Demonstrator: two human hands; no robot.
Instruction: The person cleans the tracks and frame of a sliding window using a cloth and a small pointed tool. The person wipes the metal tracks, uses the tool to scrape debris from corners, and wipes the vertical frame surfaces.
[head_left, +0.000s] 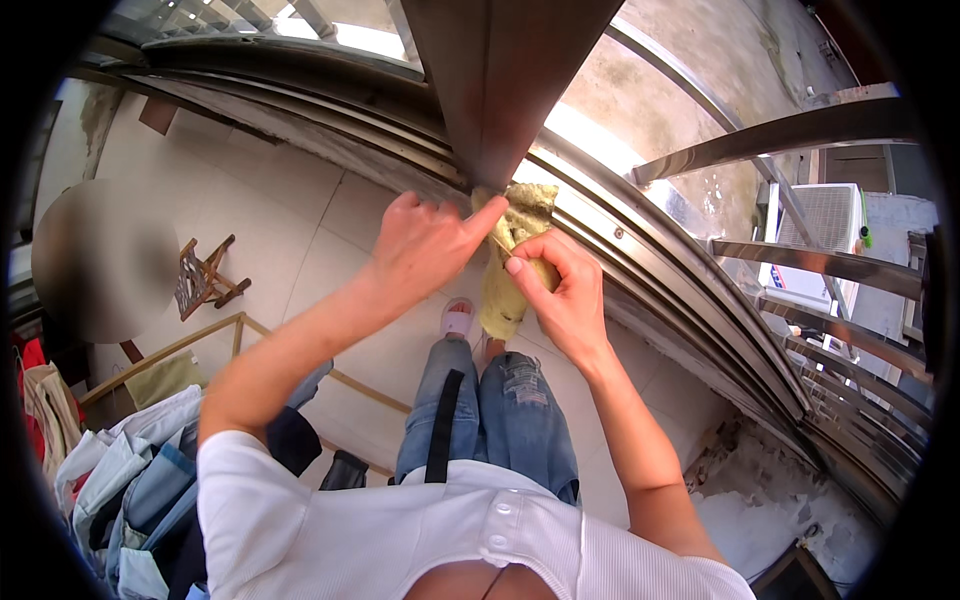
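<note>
A soiled yellow cloth (504, 296) hangs over the metal window track (600, 236), close to the foot of a dark metal window post (499, 97). My right hand (566, 289) pinches a thin, light-coloured stick-like piece between thumb and forefinger, just over the cloth; its exact kind is unclear. My left hand (435, 236) reaches in from the left, its index finger extended to the cloth's upper edge by the post and its other fingers curled. Whether that finger presses on the cloth or on the thin piece cannot be told.
Clothes (150, 487) hang at the lower left beside a wooden frame (360, 390). A folding stool (210, 274) stands on the tiled floor (300, 217). Metal bars (817, 259) and an air-conditioner unit (817, 225) are outside at the right. A person is blurred at the left.
</note>
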